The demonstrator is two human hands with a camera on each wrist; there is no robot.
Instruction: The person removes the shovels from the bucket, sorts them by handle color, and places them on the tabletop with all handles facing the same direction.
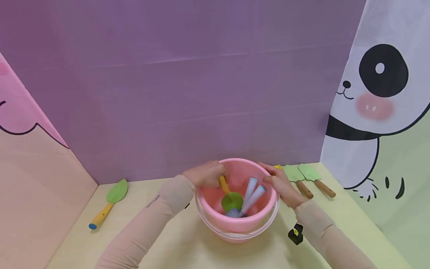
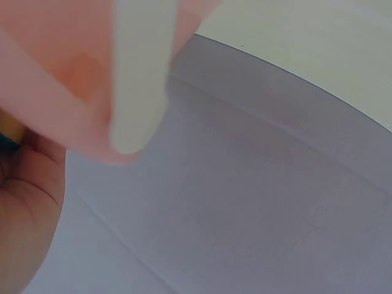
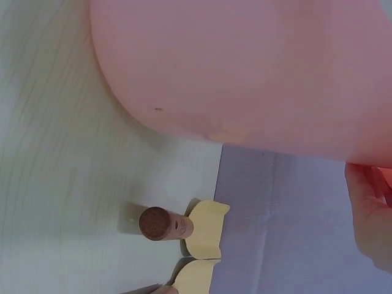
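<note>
A pink bucket [image 1: 236, 225] stands on the table, its pale carrying handle hanging down at the front. My left hand [image 1: 205, 175] is at the bucket's left rim, gripping the yellow handle of a toy shovel [image 1: 231, 201] whose green round blade points down inside. In the left wrist view that shovel's yellow handle [image 2: 11, 128] shows beside the hand. With the thumb over the rim and fingers outside, my right hand [image 1: 281, 184] holds the bucket's right side. Inside lie two toy tools with pale blue-white handles [image 1: 254, 197], beside a grey-blue blade [image 1: 233, 213].
A green shovel with a yellow handle [image 1: 106, 207] lies on the left of the table. Right of the bucket lie two light-green spatula-like tools with brown handles [image 1: 305, 189]. A small black object [image 1: 296, 234] appears under the right sleeve. A purple backdrop [image 1: 168, 93] stands behind.
</note>
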